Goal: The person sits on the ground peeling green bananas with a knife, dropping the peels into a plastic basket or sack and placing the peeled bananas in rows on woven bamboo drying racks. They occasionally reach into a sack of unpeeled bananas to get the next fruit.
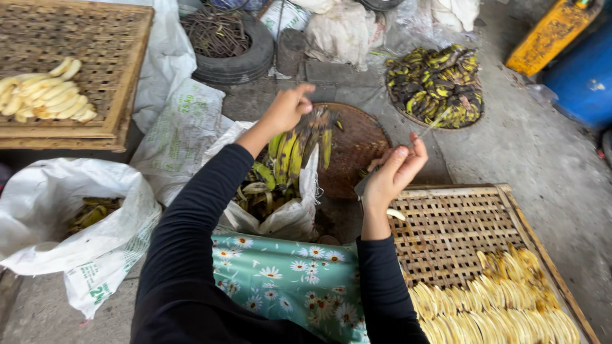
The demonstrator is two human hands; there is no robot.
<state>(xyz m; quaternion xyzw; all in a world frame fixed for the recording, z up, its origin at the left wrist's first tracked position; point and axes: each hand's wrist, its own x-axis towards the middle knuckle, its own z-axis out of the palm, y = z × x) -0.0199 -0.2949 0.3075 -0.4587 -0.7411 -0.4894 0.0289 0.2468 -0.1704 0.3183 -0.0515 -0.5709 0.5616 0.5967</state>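
Note:
My left hand [288,107] is raised and grips the stem of a bunch of green-and-black bananas [299,148], which hangs over a white sack of peels [280,210]. My right hand [395,171] holds a small knife [368,181] by its handle, just right of the bunch and above the corner of a woven bamboo tray [456,220]. Peeled yellow bananas [494,299] lie in rows on that tray. Both arms wear dark sleeves. A floral cloth [290,280] covers my lap.
A round woven basket [357,143] sits behind the bunch. Farther back another basket holds dark bananas [437,83]. A second bamboo tray [95,70] with peeled bananas stands top left. A tyre [233,54], white sacks [70,216], a blue barrel [583,76].

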